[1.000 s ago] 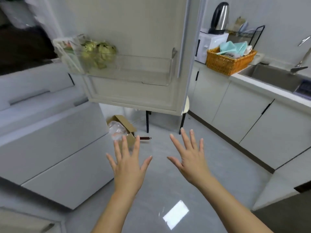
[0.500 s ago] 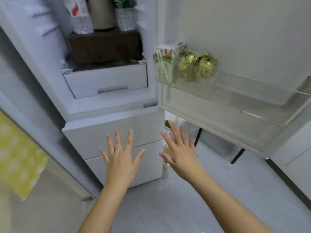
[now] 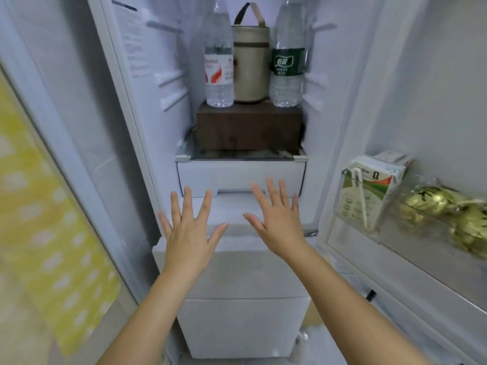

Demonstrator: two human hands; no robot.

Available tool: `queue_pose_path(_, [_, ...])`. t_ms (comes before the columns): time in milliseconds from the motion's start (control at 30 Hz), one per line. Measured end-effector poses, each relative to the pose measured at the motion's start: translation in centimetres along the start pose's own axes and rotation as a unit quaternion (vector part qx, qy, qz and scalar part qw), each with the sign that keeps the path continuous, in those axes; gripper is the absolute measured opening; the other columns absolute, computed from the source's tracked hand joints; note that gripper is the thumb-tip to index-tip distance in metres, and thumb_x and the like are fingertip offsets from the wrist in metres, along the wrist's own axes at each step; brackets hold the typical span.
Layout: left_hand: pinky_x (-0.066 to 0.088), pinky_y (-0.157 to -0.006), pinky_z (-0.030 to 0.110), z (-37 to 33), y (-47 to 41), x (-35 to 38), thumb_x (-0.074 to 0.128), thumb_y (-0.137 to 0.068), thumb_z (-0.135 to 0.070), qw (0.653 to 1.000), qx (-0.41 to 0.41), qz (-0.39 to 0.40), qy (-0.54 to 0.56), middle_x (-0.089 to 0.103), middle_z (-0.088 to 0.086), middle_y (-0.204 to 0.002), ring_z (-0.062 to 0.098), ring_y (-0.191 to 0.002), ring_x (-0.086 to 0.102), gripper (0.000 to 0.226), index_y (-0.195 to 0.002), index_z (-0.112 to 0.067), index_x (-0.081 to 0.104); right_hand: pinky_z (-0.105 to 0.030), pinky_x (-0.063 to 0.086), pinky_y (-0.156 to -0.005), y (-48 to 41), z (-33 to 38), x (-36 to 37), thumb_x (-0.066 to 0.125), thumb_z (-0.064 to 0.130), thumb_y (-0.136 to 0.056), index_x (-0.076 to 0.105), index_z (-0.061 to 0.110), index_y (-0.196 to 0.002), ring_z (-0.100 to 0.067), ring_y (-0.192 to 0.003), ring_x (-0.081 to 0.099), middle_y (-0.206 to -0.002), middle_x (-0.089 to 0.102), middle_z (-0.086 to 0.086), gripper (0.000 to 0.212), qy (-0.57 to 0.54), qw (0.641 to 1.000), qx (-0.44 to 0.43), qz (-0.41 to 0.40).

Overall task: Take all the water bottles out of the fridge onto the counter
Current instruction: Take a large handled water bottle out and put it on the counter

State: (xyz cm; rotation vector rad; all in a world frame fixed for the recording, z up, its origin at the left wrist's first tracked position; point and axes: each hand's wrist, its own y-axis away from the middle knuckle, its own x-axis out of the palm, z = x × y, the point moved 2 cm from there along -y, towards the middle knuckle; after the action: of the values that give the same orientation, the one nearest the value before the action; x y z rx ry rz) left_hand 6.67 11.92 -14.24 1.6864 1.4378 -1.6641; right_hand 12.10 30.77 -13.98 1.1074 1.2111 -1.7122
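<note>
Left hand, right hand: spread wide, empty, in front of open fridge. Red-label bottle, green-label bottle: upright on brown box inside, flanking beige bag.

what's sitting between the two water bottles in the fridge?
A beige cylindrical bag with a strap handle stands between the red-label bottle and the green-label bottle, all on the brown box; head view.
</note>
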Motion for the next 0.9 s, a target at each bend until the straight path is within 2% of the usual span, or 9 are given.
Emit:
queue_pose_path(167, [-0.010, -0.114, 0.056, 0.9, -9.3, 0.1, 0.024, -0.091, -0.066, 0.999, 0.042, -0.028, 0.004, -0.015, 0.007, -0.161, 0.031, -0.145, -0.023, 0.074, -0.153, -0.038, -0.005, -0.055, -0.004, -0.119, -8.6, 0.2, -0.9, 0.029, 0.060, -0.099, -0.006, 0.041, -0.154, -0.028, -0.149, -0.020, -0.164, -0.017, 0.001, 0.068, -0.003, 0.999, 0.030, -0.044])
queue_pose_path(300, [-0.003, -0.115, 0.058, 1.5, -16.4, 0.3, 0.030, -0.092, -0.063, 0.994, 0.085, -0.069, 0.022, -0.006, 0.010, -0.162, 0.033, -0.147, -0.015, 0.073, -0.154, -0.035, 0.003, -0.059, -0.001, -0.119, -15.6, -0.3, -2.0, 0.032, 0.059, -0.099, -0.001, 0.040, -0.155, -0.029, -0.150, -0.018, -0.165, -0.012, -0.001, 0.067, 0.004, 0.996, 0.059, -0.073])
queue_pose_path(567, [0.001, -0.117, 0.059, 1.1, -27.3, 0.7, 0.036, -0.093, -0.061, 0.987, 0.115, -0.105, 0.028, -0.002, 0.014, -0.162, 0.036, -0.148, -0.009, 0.075, -0.155, -0.028, 0.008, -0.062, -0.002, -0.118, -25.7, -2.3, -4.4, 0.029, 0.059, -0.100, -0.005, 0.039, -0.155, -0.032, -0.149, -0.019, -0.165, -0.012, -0.002, 0.067, 0.065, 0.989, 0.107, -0.083])
queue_pose_path(733, [0.001, -0.116, 0.061, 0.8, -30.7, 2.5, 0.041, -0.094, -0.059, 0.993, 0.095, -0.060, -0.027, -0.003, 0.013, -0.162, 0.035, -0.148, -0.009, 0.080, -0.155, -0.025, 0.000, -0.059, -0.006, -0.116, -28.4, -2.1, -5.6, 0.026, 0.061, -0.100, -0.006, 0.040, -0.155, -0.031, -0.149, -0.020, -0.164, -0.014, -0.002, 0.067, 0.089, 0.987, 0.105, -0.085])
queue_pose_path(833, [0.005, -0.115, 0.063, 1.0, -30.7, 3.2, 0.052, -0.091, -0.050, 0.992, 0.094, -0.069, -0.048, 0.008, 0.011, -0.162, 0.033, -0.149, -0.002, 0.080, -0.154, -0.027, 0.008, -0.060, -0.007, -0.116, -29.7, -2.2, -6.2, 0.024, 0.060, -0.100, -0.005, 0.040, -0.155, -0.031, -0.149, -0.020, -0.164, -0.014, -0.002, 0.065, 0.088, 0.989, 0.089, -0.078])
queue_pose_path(900, [0.005, -0.115, 0.063, 1.2, -31.0, 3.0, 0.052, -0.092, -0.047, 0.990, 0.099, -0.081, -0.051, 0.017, 0.008, -0.160, 0.030, -0.149, 0.004, 0.074, -0.153, -0.029, 0.015, -0.061, -0.006, -0.117, -30.7, -2.5, -6.4, 0.022, 0.061, -0.100, -0.005, 0.041, -0.155, -0.031, -0.149, -0.019, -0.164, -0.014, -0.002, 0.064, 0.093, 0.990, 0.083, -0.065])
